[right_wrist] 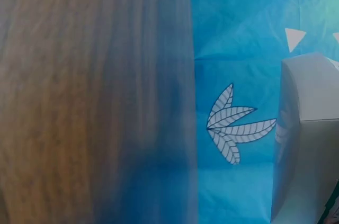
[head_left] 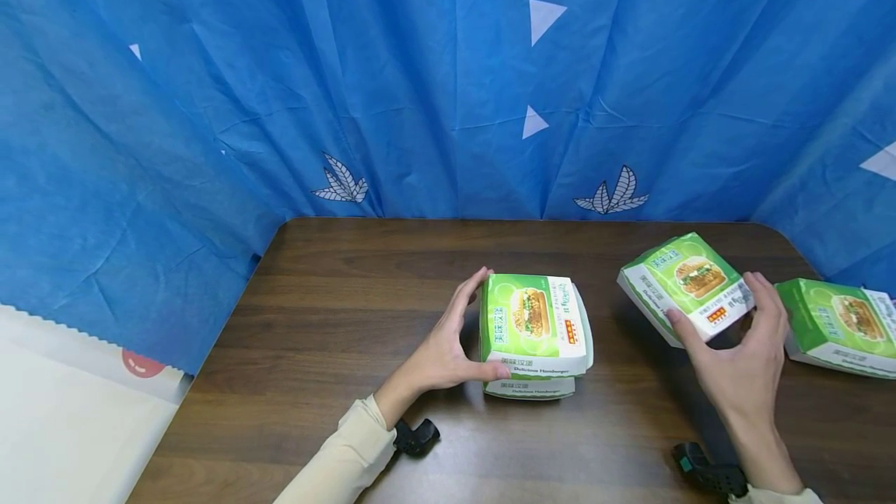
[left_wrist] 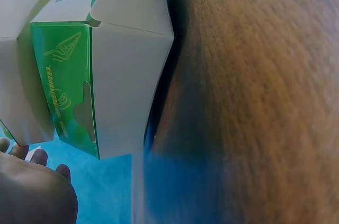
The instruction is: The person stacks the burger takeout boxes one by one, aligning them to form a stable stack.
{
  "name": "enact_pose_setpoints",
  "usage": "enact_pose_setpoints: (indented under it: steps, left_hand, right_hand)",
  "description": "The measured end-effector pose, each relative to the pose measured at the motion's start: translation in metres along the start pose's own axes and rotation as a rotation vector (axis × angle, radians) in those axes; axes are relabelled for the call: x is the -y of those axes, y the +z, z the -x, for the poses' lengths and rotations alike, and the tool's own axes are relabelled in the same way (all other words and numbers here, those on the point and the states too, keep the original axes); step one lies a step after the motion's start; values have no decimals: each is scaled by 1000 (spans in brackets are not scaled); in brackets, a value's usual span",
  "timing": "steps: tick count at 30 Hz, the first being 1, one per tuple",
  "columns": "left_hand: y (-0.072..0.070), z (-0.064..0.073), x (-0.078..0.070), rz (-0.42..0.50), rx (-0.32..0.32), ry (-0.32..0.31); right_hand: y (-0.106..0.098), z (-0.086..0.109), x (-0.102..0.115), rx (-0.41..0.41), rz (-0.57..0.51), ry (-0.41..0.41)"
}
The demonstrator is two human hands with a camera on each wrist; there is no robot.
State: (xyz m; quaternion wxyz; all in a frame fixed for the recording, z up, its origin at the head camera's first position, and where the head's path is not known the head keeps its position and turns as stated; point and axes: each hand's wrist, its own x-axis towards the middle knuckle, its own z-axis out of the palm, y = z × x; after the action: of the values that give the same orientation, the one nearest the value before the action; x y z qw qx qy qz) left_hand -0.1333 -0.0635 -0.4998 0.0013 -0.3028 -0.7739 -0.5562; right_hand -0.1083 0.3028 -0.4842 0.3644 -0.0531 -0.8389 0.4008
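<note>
Two green-and-white hamburger boxes are stacked on the table near its middle. My left hand [head_left: 444, 352] holds the upper hamburger box [head_left: 530, 317], thumb at the front edge and fingers at the far left corner. Under it, the lower hamburger box [head_left: 530, 389] shows a strip of its front; its green side [left_wrist: 66, 83] appears in the left wrist view. To the right, my right hand [head_left: 742, 364] grips another hamburger box [head_left: 689, 278] between thumb and fingers, tilted and raised off the table. In the right wrist view this box's pale underside [right_wrist: 312, 102] is at the right edge.
One more hamburger box [head_left: 840, 325] lies at the table's right side, just beyond my right hand. The brown wooden table [head_left: 315, 317] ends at a blue curtain [head_left: 420, 84] behind. A white surface [head_left: 70, 411] is at the lower left.
</note>
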Motion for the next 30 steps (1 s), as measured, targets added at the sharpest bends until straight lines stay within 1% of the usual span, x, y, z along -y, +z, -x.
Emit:
enact_pose_setpoints:
  steps: [9,16,19,23,30]
  left_hand:
    - [0,0,0,0,3,-15]
    - [0,-1,-3,0,6,-17]
    - [0,-1,-4,0,4,-19]
    - [-1,-1,-4,3,3,-24]
    - [-1,0,-4,11,5,-38]
  right_hand:
    - [-1,-2,17,30,-6,-13]
    - [-4,-5,25,43,-52,-83]
    - [-4,-6,29,56,-65,-95]
    - [-5,-7,38,88,-92,-109]
    - [-3,-8,58,176,-194,-126]
